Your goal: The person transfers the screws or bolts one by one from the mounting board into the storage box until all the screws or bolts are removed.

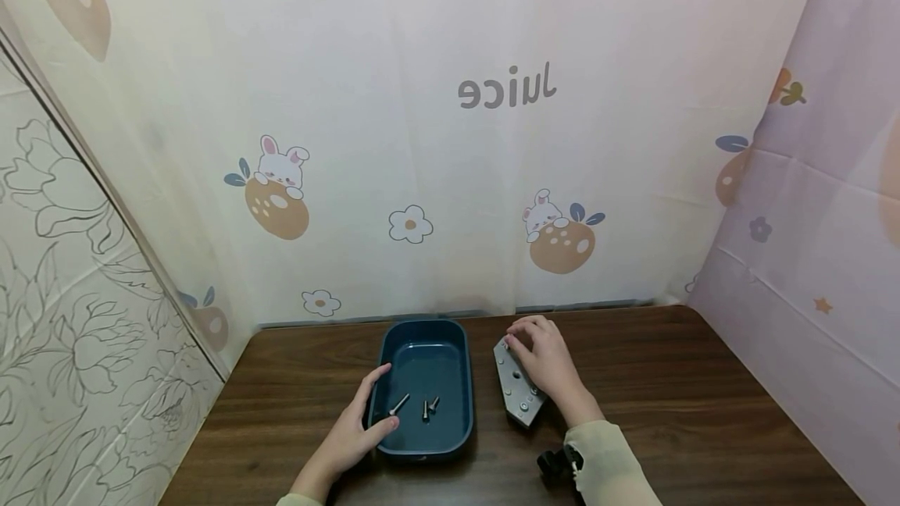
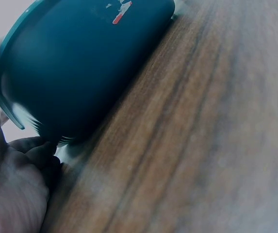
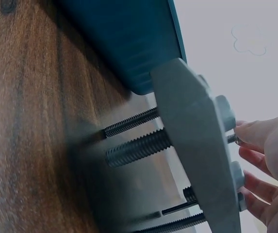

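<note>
My left hand [image 1: 349, 432] grips the left wall of a dark blue tray [image 1: 432, 443], its thumb hooked over the rim. Inside the tray lie a longer bolt [image 1: 400, 403] and two shorter bolts [image 1: 425, 411]. To the right is a grey metal plate [image 1: 519, 397] with angled corners and several bolts set in it. Threaded shanks [image 3: 139, 148] stick out below the plate in the right wrist view. At its far end, my right hand [image 1: 551, 361] pinches a small bolt [image 3: 233, 139] between thumb and finger; the fingers partly hide it.
Both things stand on a dark wood-grain table [image 1: 675, 397]. A printed curtain [image 1: 422, 139] hangs behind its back edge, with more patterned cloth at the sides. A black object [image 1: 557, 465] sits by the right wrist.
</note>
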A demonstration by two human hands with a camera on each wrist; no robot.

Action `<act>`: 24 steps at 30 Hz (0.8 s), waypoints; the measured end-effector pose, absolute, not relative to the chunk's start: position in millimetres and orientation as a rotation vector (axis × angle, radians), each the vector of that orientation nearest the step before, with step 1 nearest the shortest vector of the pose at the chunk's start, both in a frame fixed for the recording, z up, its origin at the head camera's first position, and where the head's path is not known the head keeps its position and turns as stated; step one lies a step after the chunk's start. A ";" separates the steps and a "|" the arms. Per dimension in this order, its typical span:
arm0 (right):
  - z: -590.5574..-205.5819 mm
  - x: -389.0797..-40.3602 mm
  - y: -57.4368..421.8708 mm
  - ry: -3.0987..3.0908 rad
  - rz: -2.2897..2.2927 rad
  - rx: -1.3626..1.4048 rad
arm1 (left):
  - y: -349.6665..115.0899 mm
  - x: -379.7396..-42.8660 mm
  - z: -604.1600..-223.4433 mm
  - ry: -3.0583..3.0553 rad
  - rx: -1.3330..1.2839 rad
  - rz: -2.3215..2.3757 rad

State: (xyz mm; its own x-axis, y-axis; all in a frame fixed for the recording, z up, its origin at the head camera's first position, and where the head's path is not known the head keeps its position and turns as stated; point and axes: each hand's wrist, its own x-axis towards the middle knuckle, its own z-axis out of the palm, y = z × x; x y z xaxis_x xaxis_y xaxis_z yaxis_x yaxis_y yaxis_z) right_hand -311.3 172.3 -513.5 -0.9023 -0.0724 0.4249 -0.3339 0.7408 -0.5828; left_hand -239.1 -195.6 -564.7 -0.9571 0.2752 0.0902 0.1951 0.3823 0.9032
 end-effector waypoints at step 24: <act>-499.9 -304.5 162.3 -2.484 0.982 0.391 | -195.6 -237.9 -562.9 2.563 0.473 1.646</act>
State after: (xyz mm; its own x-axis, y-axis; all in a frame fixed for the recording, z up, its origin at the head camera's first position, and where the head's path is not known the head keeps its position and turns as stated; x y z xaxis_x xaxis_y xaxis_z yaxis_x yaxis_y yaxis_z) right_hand -304.5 162.3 -499.9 -0.8640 -0.0983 0.4938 -0.4093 0.7082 -0.5753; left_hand -237.9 -195.6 -562.9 -0.9511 0.2868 0.1146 0.2235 0.3831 0.8963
